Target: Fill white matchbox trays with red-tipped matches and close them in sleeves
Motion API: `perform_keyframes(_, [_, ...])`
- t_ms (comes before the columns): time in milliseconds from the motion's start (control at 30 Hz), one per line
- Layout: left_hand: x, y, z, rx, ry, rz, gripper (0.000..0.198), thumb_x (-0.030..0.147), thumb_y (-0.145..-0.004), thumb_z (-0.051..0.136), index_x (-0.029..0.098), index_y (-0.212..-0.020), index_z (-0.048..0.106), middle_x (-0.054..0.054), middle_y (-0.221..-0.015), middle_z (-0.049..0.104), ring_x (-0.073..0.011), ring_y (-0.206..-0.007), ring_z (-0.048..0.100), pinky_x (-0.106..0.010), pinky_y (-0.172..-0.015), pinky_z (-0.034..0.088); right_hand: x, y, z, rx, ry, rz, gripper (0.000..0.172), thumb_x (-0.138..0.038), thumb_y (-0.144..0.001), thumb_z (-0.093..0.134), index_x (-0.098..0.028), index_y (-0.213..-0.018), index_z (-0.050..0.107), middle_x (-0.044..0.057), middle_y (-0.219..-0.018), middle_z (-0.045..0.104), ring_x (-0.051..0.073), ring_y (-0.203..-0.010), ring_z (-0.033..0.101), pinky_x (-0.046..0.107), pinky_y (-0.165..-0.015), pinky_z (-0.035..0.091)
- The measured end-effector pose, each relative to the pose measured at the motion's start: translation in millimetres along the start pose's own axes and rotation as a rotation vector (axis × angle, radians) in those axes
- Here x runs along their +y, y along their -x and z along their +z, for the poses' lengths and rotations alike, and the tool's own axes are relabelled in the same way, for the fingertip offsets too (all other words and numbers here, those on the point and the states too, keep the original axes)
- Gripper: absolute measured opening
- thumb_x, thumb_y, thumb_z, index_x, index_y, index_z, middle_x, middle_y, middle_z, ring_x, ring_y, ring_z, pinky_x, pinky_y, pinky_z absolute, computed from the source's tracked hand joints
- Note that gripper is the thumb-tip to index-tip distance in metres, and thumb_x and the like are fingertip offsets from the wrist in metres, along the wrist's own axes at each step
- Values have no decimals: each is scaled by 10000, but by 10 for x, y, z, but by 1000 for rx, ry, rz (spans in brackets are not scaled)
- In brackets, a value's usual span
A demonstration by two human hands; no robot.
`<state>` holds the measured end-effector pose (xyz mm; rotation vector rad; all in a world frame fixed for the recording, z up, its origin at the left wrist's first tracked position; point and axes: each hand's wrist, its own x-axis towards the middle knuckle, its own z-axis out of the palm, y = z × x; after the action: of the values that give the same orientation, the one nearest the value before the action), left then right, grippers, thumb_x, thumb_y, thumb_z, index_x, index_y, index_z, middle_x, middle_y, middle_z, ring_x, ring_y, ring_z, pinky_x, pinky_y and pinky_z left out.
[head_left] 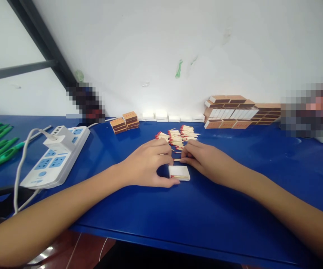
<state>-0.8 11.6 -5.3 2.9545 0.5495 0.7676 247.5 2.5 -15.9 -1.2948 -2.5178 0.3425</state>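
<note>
Match (177, 160) pinched in my right hand (202, 157), I'd hold it level; my left hand (150, 164) curves round the tray (179, 171), grip unclear, back from the desk's front edge (167, 244)

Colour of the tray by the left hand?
The tray by the left hand is white; it shows best in the head view.
</note>
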Motion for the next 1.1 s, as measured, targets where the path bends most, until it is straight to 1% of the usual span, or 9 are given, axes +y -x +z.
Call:
perform_keyframes(133, [-25, 6, 0, -13, -12, -15, 360, 526, -861, 767, 168, -854, 731, -59, -844, 685, -219, -858, 607, -381, -830, 510, 53, 36, -35, 6, 32, 16, 173, -298, -1048, 495, -214, -925, 585, 66, -957, 634, 190, -732, 606, 310, -641, 448])
perform_keyframes(300, [-37, 3, 9, -12, -5, -44, 366, 531, -854, 774, 167, -867, 735, -51, -843, 687, -210, -843, 611, -385, -844, 507, 78, 72, -112, 64, 1, -5, 168, -323, -1056, 488, -222, -951, 573, 64, -982, 626, 197, -780, 614, 319, -673, 461])
perform_keyframes(500, [-21, 0, 10, -2, -1, -32, 359, 525, -849, 782, 169, -857, 732, -58, -860, 692, -216, -860, 611, -386, -841, 511, 65, 62, -89, -17, -16, -40, 112, -308, -1032, 538, -224, -998, 604, 62, -1017, 625, 197, -803, 627, 319, -690, 476])
perform_keyframes(600, [-20, 5, 16, 0, -4, -17, 366, 531, -856, 774, 167, -854, 729, -58, -848, 686, -216, -850, 604, -383, -838, 510, 51, 55, -83, -44, -17, -48, 157, -309, -1042, 515, -222, -952, 611, 62, -1003, 621, 193, -796, 627, 320, -691, 480])
perform_keyframes(733, [-15, 5, 17, -5, -5, -4, 363, 529, -863, 765, 168, -849, 730, -68, -857, 689, -220, -853, 607, -379, -822, 510, 37, 55, -73, -49, 15, -25, 236, -349, -1062, 477, -218, -915, 606, 71, -992, 631, 197, -777, 632, 327, -674, 478])
perform_keyframes(800, [-12, 2, 15, -6, -3, -9, 360, 527, -867, 761, 168, -849, 730, -70, -860, 693, -222, -854, 610, -381, -823, 510, 37, 56, -58, -43, 40, -29, 245, -343, -1065, 462, -216, -909, 601, 76, -987, 633, 195, -750, 627, 325, -649, 469])
perform_keyframes(933, [-21, 1, 15, -11, -18, -18, 367, 539, -865, 758, 174, -851, 729, -68, -861, 695, -223, -858, 608, -385, -834, 511, 50, 56, -30, -14, 83, -28, 215, -305, -1051, 473, -214, -890, 583, 78, -981, 636, 179, -684, 607, 317, -604, 447])
perform_keyframes(1033, [-30, 4, 18, -20, -26, -20, 373, 547, -872, 747, 175, -858, 731, -66, -860, 694, -225, -869, 608, -383, -842, 509, 53, 59, -32, -21, 75, -18, 194, -309, -1049, 490, -217, -898, 570, 71, -974, 639, 183, -702, 612, 313, -607, 445])
perform_keyframes(1100, [-29, 3, 17, -25, -25, -25, 374, 548, -873, 746, 175, -856, 733, -67, -863, 696, -227, -875, 609, -383, -846, 509, 48, 62, -41, -16, 53, -8, 153, -320, -1044, 513, -218, -944, 569, 67, -987, 644, 189, -733, 621, 309, -618, 447])
